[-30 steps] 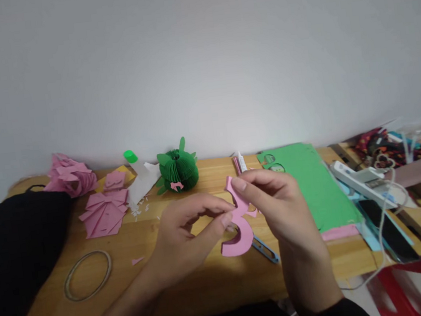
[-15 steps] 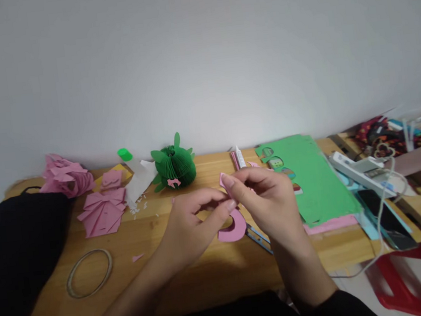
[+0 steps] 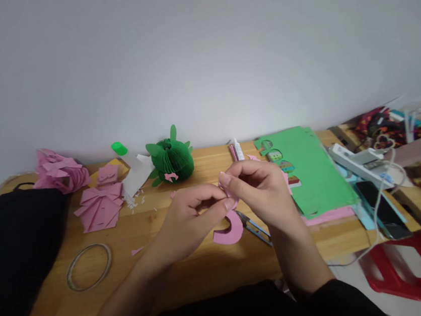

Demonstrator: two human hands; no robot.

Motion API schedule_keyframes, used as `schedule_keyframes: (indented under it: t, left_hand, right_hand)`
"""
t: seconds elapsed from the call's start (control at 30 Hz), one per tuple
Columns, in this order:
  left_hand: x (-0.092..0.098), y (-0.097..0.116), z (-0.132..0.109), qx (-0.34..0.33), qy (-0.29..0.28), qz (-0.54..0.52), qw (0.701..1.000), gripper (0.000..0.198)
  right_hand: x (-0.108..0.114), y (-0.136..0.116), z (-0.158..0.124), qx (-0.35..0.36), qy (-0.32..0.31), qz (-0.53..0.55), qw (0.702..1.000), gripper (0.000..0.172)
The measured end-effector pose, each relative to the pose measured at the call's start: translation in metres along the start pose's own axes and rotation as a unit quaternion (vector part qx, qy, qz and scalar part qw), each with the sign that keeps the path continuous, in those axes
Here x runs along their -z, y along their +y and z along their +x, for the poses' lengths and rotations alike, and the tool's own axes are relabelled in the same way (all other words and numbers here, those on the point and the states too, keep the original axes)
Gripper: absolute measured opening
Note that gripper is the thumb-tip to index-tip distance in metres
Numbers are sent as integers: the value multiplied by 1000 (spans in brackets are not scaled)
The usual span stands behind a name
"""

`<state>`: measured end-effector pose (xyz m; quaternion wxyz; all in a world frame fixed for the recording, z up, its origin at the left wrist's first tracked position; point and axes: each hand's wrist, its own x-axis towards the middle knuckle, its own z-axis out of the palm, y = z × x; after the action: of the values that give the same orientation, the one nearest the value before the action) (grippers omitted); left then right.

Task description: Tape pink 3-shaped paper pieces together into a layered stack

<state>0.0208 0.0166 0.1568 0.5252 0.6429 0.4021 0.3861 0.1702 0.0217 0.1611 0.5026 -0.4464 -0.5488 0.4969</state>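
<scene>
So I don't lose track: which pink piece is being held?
The curved pink piece, pinched by the left hand and right hand; the pleated pink piece and crumpled pink bundle lie untouched, farther left.

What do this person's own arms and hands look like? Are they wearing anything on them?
The left hand and right hand are both bare, with no glove, ring or watch that I can make out. The forearms are bare too, up to plain black sleeves at the picture's bottom edge.
</scene>
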Motion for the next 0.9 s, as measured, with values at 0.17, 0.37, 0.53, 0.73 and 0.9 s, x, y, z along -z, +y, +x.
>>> schedule_keyframes:
  t: [0.17,0.37,0.53,0.73,0.9]
  left_hand:
    - [2,-2,0,32,10,-32,999,23]
    - [1,-6,2,51,22,-86,995,17]
    - [1,-11,2,54,36,-93,994,17]
    - [3,-13,1,89,86,-68,990,19]
    - [2,-27,1,100,110,-67,987,20]
  right_hand:
    - [4,2,-3,15,-1,-29,999,26]
    - [10,11,-7,16,44,-27,999,22]
    - [10,13,-4,-3,69,-12,998,27]
    - [14,12,-9,-24,-46,-67,996,45]
    - [17,27,-20,-57,-102,-86,989,41]
